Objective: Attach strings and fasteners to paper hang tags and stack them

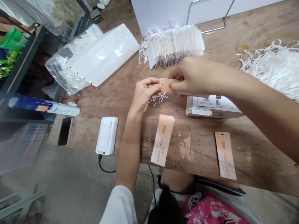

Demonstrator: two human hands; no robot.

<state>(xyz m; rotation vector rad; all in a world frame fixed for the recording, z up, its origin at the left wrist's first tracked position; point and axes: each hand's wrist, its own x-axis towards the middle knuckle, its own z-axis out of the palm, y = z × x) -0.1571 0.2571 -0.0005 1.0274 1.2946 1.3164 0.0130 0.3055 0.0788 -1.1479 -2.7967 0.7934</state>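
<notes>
Between my two hands is an orange-and-white card tag (165,83), held level above the wooden table. My left hand (146,90) pinches its left end, beside a small dark hole. My right hand (184,79) grips the other end, thumb on top, covering much of it. Small white bits (159,98) lie scattered on the wood beneath my left fingers. Nearer me rests a stack of orange-and-white tags (163,140). Another orange tag (225,155) with a punched hole lies to the right. A pile of white printed cards (205,105) sits below my right wrist.
Behind my hands stands a row of white tags with strings (175,45). Loose white strings (277,67) heap at the right. Plastic-wrapped white packaging (100,56), a blue spray can (44,105), a phone (65,131) and a white power bank (106,135) with a cable are on the left.
</notes>
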